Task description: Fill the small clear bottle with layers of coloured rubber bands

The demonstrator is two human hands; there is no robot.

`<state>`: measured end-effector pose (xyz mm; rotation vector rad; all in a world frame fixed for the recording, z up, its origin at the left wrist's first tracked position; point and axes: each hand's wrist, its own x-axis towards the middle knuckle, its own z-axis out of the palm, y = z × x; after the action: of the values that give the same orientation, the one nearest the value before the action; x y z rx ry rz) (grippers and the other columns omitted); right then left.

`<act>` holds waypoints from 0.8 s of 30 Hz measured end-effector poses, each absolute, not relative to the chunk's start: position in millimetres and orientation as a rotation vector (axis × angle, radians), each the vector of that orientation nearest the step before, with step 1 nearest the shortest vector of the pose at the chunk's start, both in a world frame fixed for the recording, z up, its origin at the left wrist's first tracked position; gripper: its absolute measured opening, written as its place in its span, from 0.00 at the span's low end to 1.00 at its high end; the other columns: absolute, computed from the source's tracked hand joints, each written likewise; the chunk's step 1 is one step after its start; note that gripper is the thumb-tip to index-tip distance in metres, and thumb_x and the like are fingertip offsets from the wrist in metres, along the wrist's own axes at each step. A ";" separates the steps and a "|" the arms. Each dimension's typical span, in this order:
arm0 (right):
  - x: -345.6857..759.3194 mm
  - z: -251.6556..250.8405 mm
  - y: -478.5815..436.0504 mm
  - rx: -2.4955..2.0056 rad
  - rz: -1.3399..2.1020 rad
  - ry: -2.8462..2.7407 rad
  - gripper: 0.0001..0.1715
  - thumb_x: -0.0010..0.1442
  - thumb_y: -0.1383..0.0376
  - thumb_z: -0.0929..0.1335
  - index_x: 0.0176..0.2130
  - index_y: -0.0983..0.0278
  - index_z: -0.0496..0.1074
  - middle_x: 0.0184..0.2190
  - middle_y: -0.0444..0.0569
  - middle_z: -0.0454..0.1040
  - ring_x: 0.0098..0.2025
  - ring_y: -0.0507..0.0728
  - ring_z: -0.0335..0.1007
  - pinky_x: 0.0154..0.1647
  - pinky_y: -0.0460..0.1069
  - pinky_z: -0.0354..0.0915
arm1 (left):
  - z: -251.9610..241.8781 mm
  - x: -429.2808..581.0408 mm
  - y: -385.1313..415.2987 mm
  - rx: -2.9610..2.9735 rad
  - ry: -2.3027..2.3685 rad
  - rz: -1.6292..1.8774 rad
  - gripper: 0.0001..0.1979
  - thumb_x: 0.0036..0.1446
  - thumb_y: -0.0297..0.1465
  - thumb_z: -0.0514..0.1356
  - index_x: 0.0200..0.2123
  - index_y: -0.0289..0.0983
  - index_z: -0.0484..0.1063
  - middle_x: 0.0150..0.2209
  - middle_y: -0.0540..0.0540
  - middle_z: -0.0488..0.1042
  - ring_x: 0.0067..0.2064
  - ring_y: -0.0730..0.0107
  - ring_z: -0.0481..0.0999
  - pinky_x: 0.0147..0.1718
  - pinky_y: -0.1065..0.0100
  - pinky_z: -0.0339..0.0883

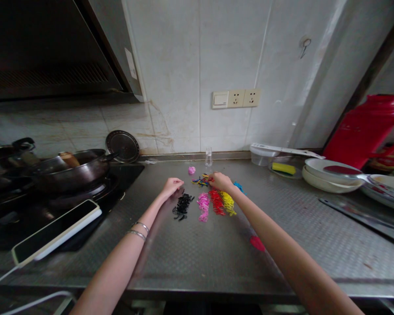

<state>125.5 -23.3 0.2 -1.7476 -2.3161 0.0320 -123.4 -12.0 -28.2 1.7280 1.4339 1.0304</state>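
Small bands that look like rubber hair ties lie sorted by colour on the steel counter. My left hand [173, 186] is closed in a pinch just above the black bands [183, 205]; whatever it holds is too small to make out. Over the right side of a mixed-colour heap [200, 180] is my right hand [219, 180], fingers drawn together and their tips partly hidden. Nearer me are rows of pink bands [203, 206], red bands [216, 202] and yellow bands [228, 202]. Blue bands [239, 187] show partly behind my right wrist.
A pink ball-like item [191, 170] and a clear bottle [209, 157] stand behind the heap. A phone [57, 229] and a pan [75, 170] are left. At right are stacked bowls [330, 183], a knife [361, 221] and a red jug [364, 127].
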 end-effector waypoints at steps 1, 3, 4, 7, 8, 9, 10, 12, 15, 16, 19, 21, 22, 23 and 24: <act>125.0 -0.7 -22.8 -1.745 0.019 -2.315 0.13 0.54 0.64 0.63 0.39 0.59 0.73 0.40 0.50 0.71 0.39 0.55 0.68 0.34 0.45 0.61 | -28.7 -123.5 -11.4 1.736 1.433 1.030 0.13 0.45 0.35 0.58 0.27 0.30 0.72 0.14 0.54 0.62 0.17 0.80 0.59 0.18 0.76 0.50; 124.5 -1.5 -22.5 -1.734 -0.003 -2.316 0.13 0.54 0.64 0.62 0.37 0.59 0.73 0.39 0.51 0.71 0.39 0.56 0.68 0.34 0.45 0.61 | -29.2 -123.9 -10.6 1.742 1.434 1.028 0.13 0.45 0.35 0.58 0.27 0.30 0.73 0.14 0.54 0.63 0.17 0.80 0.59 0.19 0.75 0.51; 124.6 -1.5 -22.8 -1.723 -0.010 -2.318 0.13 0.54 0.64 0.62 0.37 0.60 0.73 0.39 0.51 0.71 0.38 0.56 0.68 0.33 0.46 0.61 | -29.2 -124.1 -10.5 1.740 1.435 1.028 0.13 0.45 0.35 0.58 0.27 0.30 0.73 0.14 0.54 0.63 0.17 0.80 0.59 0.19 0.75 0.51; 126.5 0.1 -25.9 -1.692 -0.012 -2.313 0.13 0.54 0.63 0.61 0.36 0.60 0.73 0.39 0.50 0.71 0.38 0.56 0.68 0.32 0.46 0.61 | -28.4 -124.1 -11.0 1.738 1.433 1.022 0.13 0.45 0.35 0.58 0.27 0.30 0.73 0.14 0.53 0.64 0.17 0.79 0.59 0.19 0.75 0.52; 127.8 1.1 -27.8 -1.688 -0.008 -2.304 0.13 0.54 0.63 0.61 0.36 0.59 0.73 0.39 0.50 0.71 0.38 0.56 0.68 0.32 0.45 0.61 | -27.9 -123.9 -11.5 1.740 1.433 1.018 0.13 0.45 0.35 0.58 0.27 0.30 0.73 0.14 0.53 0.64 0.18 0.79 0.60 0.19 0.75 0.52; 129.6 2.2 -30.1 -1.684 -0.003 -2.294 0.13 0.54 0.63 0.62 0.36 0.59 0.73 0.39 0.50 0.71 0.38 0.56 0.68 0.32 0.45 0.61 | -27.4 -123.5 -12.0 1.740 1.435 1.014 0.12 0.45 0.35 0.58 0.27 0.30 0.73 0.14 0.53 0.64 0.18 0.79 0.60 0.19 0.75 0.52; 131.6 3.4 -32.7 -1.681 0.001 -2.282 0.13 0.54 0.63 0.62 0.37 0.59 0.73 0.39 0.50 0.71 0.39 0.55 0.68 0.33 0.45 0.61 | -26.8 -123.0 -12.8 1.739 1.439 1.012 0.12 0.46 0.35 0.58 0.27 0.30 0.73 0.14 0.53 0.64 0.18 0.79 0.60 0.19 0.75 0.52; 136.7 5.4 -38.7 -1.659 0.011 -2.272 0.13 0.53 0.63 0.62 0.37 0.60 0.73 0.39 0.49 0.71 0.39 0.54 0.68 0.34 0.44 0.60 | -25.5 -121.7 -14.6 1.732 1.459 1.014 0.11 0.46 0.34 0.58 0.28 0.30 0.73 0.14 0.52 0.64 0.17 0.79 0.60 0.18 0.75 0.52; 144.8 6.7 -47.9 -1.588 0.059 -2.297 0.12 0.52 0.65 0.63 0.35 0.61 0.74 0.39 0.48 0.73 0.39 0.54 0.68 0.36 0.43 0.60 | -23.5 -119.3 -16.8 1.717 1.508 1.012 0.10 0.46 0.33 0.58 0.28 0.30 0.73 0.14 0.51 0.65 0.17 0.78 0.60 0.18 0.75 0.52; 147.1 6.4 -50.5 -1.570 0.092 -2.316 0.12 0.51 0.66 0.63 0.35 0.61 0.74 0.38 0.47 0.73 0.39 0.53 0.68 0.36 0.43 0.60 | -22.6 -118.1 -17.1 1.719 1.522 1.014 0.10 0.45 0.32 0.58 0.28 0.30 0.73 0.14 0.51 0.65 0.17 0.78 0.61 0.18 0.75 0.53; 151.7 4.0 -55.9 -1.542 0.198 -2.382 0.12 0.49 0.68 0.64 0.33 0.60 0.75 0.35 0.46 0.75 0.36 0.53 0.69 0.36 0.43 0.60 | -18.7 -111.4 -16.4 1.766 1.521 1.040 0.09 0.45 0.31 0.58 0.27 0.31 0.74 0.16 0.50 0.68 0.19 0.77 0.64 0.20 0.74 0.55; 153.1 1.9 -57.6 -1.536 0.235 -2.403 0.13 0.48 0.69 0.64 0.33 0.60 0.76 0.33 0.45 0.76 0.35 0.52 0.69 0.35 0.42 0.60 | -15.1 -103.4 -15.5 1.826 1.482 1.048 0.09 0.44 0.30 0.57 0.26 0.30 0.74 0.19 0.48 0.70 0.21 0.76 0.65 0.23 0.74 0.57; 153.6 1.1 -57.9 -1.535 0.240 -2.400 0.14 0.48 0.69 0.64 0.34 0.60 0.76 0.33 0.45 0.76 0.34 0.52 0.69 0.35 0.42 0.60 | -13.2 -98.3 -15.0 1.869 1.456 1.036 0.10 0.45 0.30 0.57 0.27 0.30 0.74 0.20 0.47 0.71 0.21 0.76 0.66 0.23 0.74 0.58; 154.1 0.6 -58.1 -1.534 0.242 -2.391 0.14 0.48 0.69 0.64 0.34 0.60 0.76 0.33 0.45 0.76 0.34 0.52 0.69 0.35 0.43 0.60 | -11.4 -92.7 -14.5 1.921 1.431 1.013 0.10 0.45 0.30 0.56 0.28 0.30 0.75 0.21 0.47 0.72 0.22 0.75 0.66 0.24 0.73 0.58; 154.7 0.3 -58.1 -1.530 0.245 -2.381 0.14 0.48 0.69 0.64 0.34 0.60 0.76 0.33 0.45 0.76 0.34 0.52 0.69 0.35 0.43 0.60 | -9.9 -86.9 -14.0 1.985 1.406 0.977 0.11 0.45 0.30 0.56 0.29 0.30 0.75 0.21 0.46 0.72 0.22 0.75 0.66 0.24 0.73 0.57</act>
<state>154.7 -58.1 0.3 -1.5301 -2.3813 0.2455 -86.9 -14.0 -9.9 1.9845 1.4062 0.9766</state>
